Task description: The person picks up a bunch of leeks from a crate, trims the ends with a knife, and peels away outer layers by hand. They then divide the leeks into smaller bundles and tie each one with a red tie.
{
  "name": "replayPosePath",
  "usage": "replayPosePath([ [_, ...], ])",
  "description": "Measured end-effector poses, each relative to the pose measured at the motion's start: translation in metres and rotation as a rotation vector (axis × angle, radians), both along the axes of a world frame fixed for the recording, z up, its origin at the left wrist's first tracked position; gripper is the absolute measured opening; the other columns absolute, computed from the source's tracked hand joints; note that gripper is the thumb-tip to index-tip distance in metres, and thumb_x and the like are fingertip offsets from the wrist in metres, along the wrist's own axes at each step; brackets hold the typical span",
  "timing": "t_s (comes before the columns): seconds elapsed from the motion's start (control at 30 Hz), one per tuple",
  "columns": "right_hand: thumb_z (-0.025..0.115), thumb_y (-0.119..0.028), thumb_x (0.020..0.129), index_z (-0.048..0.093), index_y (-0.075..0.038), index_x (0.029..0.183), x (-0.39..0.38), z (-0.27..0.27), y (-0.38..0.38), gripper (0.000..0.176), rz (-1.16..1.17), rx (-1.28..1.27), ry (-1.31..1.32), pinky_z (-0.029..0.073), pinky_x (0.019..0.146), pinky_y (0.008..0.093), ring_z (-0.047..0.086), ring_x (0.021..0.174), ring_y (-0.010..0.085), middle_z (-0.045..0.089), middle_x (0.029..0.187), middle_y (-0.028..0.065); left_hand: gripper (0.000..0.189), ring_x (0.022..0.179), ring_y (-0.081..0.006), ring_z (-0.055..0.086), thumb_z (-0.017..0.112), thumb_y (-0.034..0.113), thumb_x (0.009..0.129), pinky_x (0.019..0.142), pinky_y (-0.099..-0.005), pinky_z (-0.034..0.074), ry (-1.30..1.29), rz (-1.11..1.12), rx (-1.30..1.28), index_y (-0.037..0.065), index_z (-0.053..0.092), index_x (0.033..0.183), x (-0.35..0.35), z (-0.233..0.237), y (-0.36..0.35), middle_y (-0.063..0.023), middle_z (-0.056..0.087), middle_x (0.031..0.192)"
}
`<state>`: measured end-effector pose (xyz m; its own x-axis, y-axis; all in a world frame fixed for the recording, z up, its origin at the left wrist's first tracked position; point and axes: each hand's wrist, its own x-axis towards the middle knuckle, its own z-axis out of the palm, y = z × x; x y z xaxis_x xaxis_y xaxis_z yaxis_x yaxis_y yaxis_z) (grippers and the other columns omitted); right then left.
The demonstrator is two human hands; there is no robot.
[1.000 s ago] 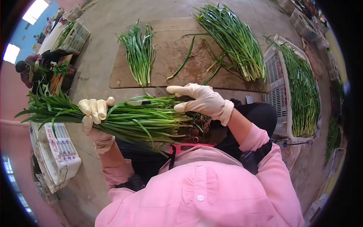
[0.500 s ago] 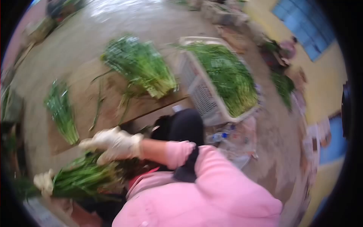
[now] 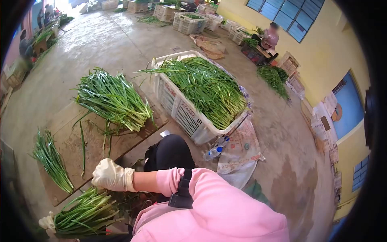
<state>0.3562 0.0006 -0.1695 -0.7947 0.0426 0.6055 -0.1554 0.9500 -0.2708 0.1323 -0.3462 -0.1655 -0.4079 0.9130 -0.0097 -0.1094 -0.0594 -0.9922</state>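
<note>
One fisheye head cam, looking down over the pink shoulder (image 3: 225,209) at frame bottom; right hand (image 3: 111,175) and bunch (image 3: 82,213) close, lower left. Faces across floor (image 3: 121,40): crate (image 3: 177,113) mid-frame, yellow wall (image 3: 322,52) far upper right.

The thick bundle of long, flat green leaf stalks (image 3: 82,213) lies slanted at the lower left, just below the bench edge. The gloved left hand (image 3: 47,222) grips its low end, and the gloved right hand (image 3: 111,176) rests on its raised end.
</note>
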Motion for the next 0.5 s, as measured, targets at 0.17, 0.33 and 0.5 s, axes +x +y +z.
replayPosePath([
  [0.17, 0.070, -0.023, 0.067, 0.067, -0.018, 0.068, 0.016, -0.022, 0.024, 0.006, 0.049, -0.187, -0.135, 0.049, 0.053, 0.0411, 0.064, 0.061, 0.0293, 0.061, 0.064, 0.0081, 0.045, 0.110, -0.0227, 0.055, 0.065, 0.029, 0.089, 0.111, -0.0435, 0.030, -1.232, -0.717, 1.103, 0.001, 0.051, 0.122, 0.057, 0.070, 0.041, -0.0083, 0.061, 0.110],
  [0.33, 0.069, -0.024, 0.074, 0.072, -0.019, 0.076, 0.030, -0.032, 0.042, 0.006, -0.023, -0.110, -0.340, 0.050, 0.053, 0.0398, 0.065, 0.061, 0.0292, 0.065, 0.070, 0.0081, 0.031, 0.104, -0.0212, 0.057, 0.063, 0.023, 0.091, 0.113, -0.0436, 0.034, -2.440, -0.965, 2.254, 0.004, 0.053, 0.113, 0.040, 0.053, 0.035, -0.0072, 0.061, 0.105],
  [0.5, 0.069, -0.027, 0.076, 0.077, -0.018, 0.087, 0.044, -0.047, 0.070, 0.017, -0.063, -0.178, -0.833, 0.052, 0.070, 0.0448, 0.067, 0.077, 0.0315, 0.068, 0.078, 0.0115, 0.013, 0.091, -0.0190, 0.060, 0.060, 0.012, 0.093, 0.110, -0.0456, 0.041, -2.319, -1.309, 2.752, 0.004, 0.057, 0.103, 0.039, 0.062, 0.033, -0.0070, 0.062, 0.093],
])
